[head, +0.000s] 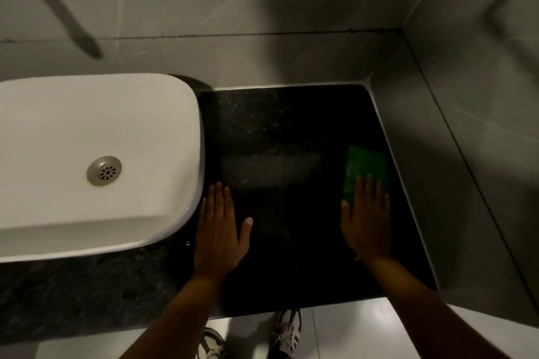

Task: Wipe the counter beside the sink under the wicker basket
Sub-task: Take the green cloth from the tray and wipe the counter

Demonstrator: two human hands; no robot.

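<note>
The dark speckled counter [280, 131] lies to the right of a white sink [96, 137]. My left hand [220, 227] rests flat on the counter right beside the sink's rim, fingers apart, holding nothing. My right hand [366, 218] lies flat with its fingers pressing on the near half of a green cloth [364, 163], which lies flat near the counter's right edge. No wicker basket is in view.
Grey tiled walls [466, 125] close the counter at the back and right. The sink has a metal drain [104, 170]. The counter's front edge [291, 307] runs above a pale floor where my two shoes [287, 332] show.
</note>
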